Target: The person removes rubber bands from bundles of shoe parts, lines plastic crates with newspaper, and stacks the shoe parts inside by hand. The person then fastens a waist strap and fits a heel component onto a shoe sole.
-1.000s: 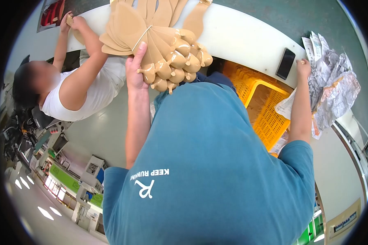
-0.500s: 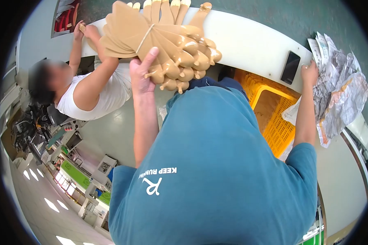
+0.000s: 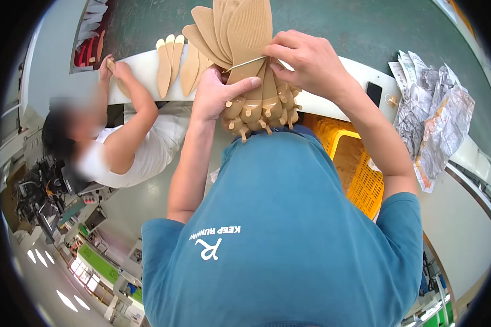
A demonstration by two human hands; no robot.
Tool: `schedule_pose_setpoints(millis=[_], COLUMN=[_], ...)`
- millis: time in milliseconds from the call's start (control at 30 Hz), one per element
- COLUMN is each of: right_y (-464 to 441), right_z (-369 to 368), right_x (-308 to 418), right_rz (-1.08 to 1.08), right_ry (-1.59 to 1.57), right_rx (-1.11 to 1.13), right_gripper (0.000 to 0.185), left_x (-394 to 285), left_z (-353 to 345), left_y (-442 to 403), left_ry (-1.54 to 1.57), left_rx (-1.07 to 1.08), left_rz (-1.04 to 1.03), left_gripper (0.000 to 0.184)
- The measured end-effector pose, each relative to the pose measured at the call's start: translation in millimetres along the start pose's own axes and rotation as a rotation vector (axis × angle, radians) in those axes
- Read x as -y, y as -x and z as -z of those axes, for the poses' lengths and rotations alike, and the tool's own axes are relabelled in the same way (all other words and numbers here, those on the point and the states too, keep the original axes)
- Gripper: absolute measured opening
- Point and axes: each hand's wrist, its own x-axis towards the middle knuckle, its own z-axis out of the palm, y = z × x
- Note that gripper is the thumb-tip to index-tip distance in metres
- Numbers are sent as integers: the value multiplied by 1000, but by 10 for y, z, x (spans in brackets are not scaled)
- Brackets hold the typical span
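A fanned bundle of tan insoles [image 3: 250,30] with glossy, knobbed ends is held in front of my chest. My left hand [image 3: 210,97] is wrapped round its middle from the left, thumb across the front. A thin pale rubber band [image 3: 246,64] crosses the bundle. From the right, my right hand [image 3: 305,60] is closed in a pinch on that band at the bundle's edge. The knobbed ends point towards me, the flat ends away.
More insoles [image 3: 169,60] lie on the white table edge [image 3: 142,62] at left, beside a seated person in white [image 3: 142,144]. A black phone [image 3: 373,94] and crumpled paper [image 3: 436,109] are at right. A yellow crate [image 3: 365,188] stands below the table.
My right hand has left the table by the paper and taken hold of the rubber band. The bundle has swung to the right, its flat ends now pointing away from me.
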Motion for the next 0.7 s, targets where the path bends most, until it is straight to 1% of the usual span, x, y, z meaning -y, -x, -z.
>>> schedule_pose_setpoints(millis=[100, 200, 267, 300, 400, 533, 633, 700], right_y=[-71, -139, -180, -195, -214, -237, -235, -241], right_z=[57, 122, 122, 120, 123, 111, 93, 91], right_x=[-21, 36, 70, 88, 131, 166, 186, 158], right_rz=[5, 42, 55, 51, 41, 94, 110, 73], right_ry=[36, 112, 168, 194, 259, 287, 314, 350], right_rx=[55, 98, 138, 158, 212, 211, 128, 24], right_gripper=[14, 11, 6, 6, 11, 15, 14, 14], left_x=[-48, -82, -144, -192, -156, -221, -282, -249], left_z=[121, 158, 164, 158, 156, 170, 179, 190], left_y=[-71, -101, -110, -130, -205, -241, -243, -249], left_ry=[38, -6, -106, -159, -133, -155, -154, -138], left_rx=[82, 124, 162, 182, 212, 245, 258, 278], left_rz=[42, -1, 56, 78, 18, 41, 56, 36], left_gripper=[67, 67, 67, 68, 67, 67, 68, 70])
